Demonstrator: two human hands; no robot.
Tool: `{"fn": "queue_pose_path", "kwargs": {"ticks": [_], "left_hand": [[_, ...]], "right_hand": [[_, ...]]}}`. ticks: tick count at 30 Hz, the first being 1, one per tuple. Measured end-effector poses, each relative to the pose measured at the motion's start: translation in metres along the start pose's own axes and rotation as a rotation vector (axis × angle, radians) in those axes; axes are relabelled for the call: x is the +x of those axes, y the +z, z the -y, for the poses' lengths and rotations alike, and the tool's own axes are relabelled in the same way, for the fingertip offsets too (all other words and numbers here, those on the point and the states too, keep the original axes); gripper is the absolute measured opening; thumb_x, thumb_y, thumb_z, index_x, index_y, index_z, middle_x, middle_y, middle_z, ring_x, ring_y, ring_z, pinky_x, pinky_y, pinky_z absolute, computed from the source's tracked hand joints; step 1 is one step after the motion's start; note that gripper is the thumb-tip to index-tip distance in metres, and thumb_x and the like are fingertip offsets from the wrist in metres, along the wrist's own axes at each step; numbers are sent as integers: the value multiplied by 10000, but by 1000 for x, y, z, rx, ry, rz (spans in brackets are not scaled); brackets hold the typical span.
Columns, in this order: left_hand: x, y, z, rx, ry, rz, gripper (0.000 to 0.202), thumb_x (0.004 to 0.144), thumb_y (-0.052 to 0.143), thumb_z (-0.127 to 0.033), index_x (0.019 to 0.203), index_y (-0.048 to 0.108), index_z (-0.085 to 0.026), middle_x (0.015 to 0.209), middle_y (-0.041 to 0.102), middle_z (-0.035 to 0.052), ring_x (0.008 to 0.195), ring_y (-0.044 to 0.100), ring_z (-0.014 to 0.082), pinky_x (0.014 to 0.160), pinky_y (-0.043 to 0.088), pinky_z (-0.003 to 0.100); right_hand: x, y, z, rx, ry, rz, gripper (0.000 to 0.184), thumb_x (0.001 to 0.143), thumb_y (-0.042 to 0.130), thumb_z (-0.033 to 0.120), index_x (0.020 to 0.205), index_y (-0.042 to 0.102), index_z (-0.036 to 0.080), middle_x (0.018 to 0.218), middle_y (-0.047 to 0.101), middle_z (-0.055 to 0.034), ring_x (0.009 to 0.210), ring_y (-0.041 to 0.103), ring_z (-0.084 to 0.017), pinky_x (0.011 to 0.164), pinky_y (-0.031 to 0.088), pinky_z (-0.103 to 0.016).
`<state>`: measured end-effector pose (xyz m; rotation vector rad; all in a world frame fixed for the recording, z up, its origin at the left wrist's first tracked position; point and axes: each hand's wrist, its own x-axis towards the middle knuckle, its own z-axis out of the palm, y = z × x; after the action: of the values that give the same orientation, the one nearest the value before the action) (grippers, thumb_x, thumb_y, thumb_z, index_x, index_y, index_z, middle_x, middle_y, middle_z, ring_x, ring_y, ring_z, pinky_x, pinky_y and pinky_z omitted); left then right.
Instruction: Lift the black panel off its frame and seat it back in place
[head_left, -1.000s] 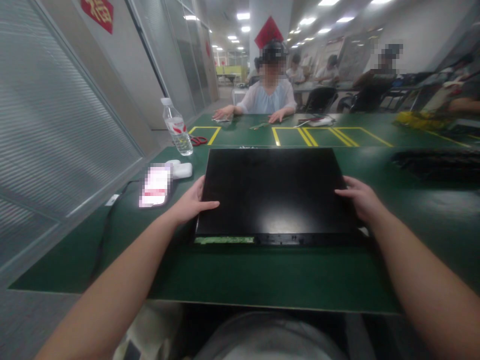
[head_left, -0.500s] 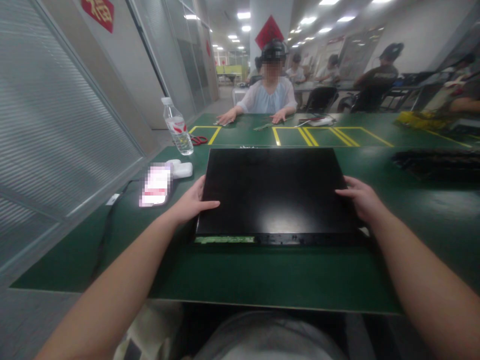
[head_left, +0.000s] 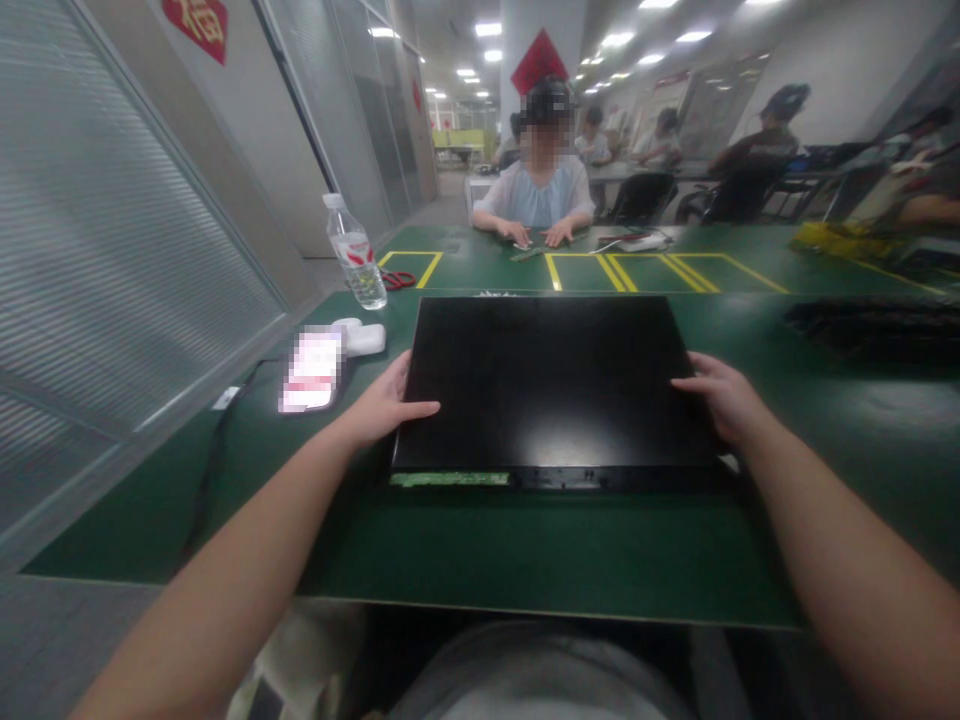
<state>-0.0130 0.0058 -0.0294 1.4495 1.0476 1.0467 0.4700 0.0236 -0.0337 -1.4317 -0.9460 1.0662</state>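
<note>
A black LCD display panel (head_left: 544,385) lies in front of me, glossy side up, with a green circuit strip (head_left: 450,479) along its near edge. My left hand (head_left: 390,400) grips the panel's left edge, the thumb resting on top. At the opposite edge, my right hand (head_left: 720,397) holds on in the same way, thumb over the surface. The other fingers of both hands are partly hidden at the sides and beneath. Whether the panel rests fully on the table or sits slightly raised, I cannot tell.
On the green table (head_left: 525,560), a lit phone (head_left: 312,370), a white case (head_left: 365,340), a water bottle (head_left: 356,255) and red-handled scissors (head_left: 400,281) are to the left. Dark items (head_left: 874,330) lie at right. Across the table sits a person (head_left: 541,195) with both hands on the tabletop.
My hands and the panel have stayed in place. The person opposite has brought one hand inward, closer to the other.
</note>
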Motion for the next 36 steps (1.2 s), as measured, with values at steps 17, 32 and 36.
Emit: {"fn": "queue_pose_path", "kwargs": {"ticks": [17,32,36], "left_hand": [[0,0,-1,27,7,7,993,718,959,-253,1606,515,-310,1705,552,115,1608,446,403,1319,399,552],[0,1,-3,14,6,4,990,712,964,-258,1599,525,-294,1728,522,121,1617,428,406,1315,405,546],[0,1,-3,3,3,-7,992,701,971,-248,1591,534,-286,1731,518,120,1617,425,410,1326,389,552]], "right_hand": [[0,-1,-1,18,-47,44,446,600,825,130,993,774,334,876,822,-6,861,801,-322,792,690,-488],[-1,0,-1,36,-46,33,440,607,821,123,993,781,330,873,822,2,895,805,-315,837,688,-492],[0,0,-1,29,-39,18,452,603,823,120,1001,781,330,873,819,7,874,800,-300,820,682,-463]]}}
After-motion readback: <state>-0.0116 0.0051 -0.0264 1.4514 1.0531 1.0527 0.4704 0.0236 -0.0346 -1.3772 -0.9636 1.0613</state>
